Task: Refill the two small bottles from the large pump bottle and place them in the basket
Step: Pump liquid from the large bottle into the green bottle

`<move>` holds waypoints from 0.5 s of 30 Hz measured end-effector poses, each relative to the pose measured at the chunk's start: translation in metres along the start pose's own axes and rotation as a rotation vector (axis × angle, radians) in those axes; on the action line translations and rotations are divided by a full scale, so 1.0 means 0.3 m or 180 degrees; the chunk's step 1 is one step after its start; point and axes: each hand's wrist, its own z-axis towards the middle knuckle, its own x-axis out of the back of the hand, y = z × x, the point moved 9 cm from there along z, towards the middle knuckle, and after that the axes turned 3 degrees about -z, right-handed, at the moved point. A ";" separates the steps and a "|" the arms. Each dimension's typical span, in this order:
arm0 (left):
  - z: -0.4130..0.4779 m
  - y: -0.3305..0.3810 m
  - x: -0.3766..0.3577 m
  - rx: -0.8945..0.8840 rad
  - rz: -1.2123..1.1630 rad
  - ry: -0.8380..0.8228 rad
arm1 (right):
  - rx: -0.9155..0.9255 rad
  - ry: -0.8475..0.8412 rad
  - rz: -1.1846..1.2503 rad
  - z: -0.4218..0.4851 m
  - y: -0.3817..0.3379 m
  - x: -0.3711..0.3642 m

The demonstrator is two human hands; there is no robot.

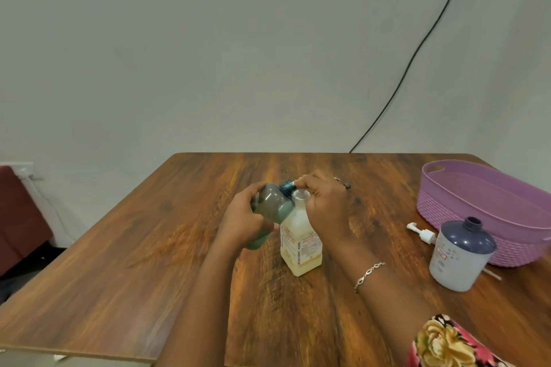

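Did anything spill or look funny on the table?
No spill shows. The white pump lies loose on the table beside the blue-topped bottle, whose neck is open. The left hand holds the green bottle tipped on purpose.

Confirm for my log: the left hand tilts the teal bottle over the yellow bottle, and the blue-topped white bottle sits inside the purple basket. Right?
No. The head view shows the blue-topped white bottle standing on the table beside the purple basket, not inside it. The left hand does tilt the teal bottle over the yellow bottle.
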 end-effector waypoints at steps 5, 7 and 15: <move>0.012 0.031 0.022 -0.0075 -0.0016 0.0066 | -0.0011 -0.0072 -0.0037 0.058 -0.024 0.004; 0.017 0.032 0.025 -0.0097 0.0115 0.0074 | -0.0022 -0.0031 -0.0131 0.048 -0.024 -0.002; -0.003 0.019 0.012 -0.0028 0.0091 0.0001 | -0.0073 -0.0001 0.0097 0.020 0.004 -0.006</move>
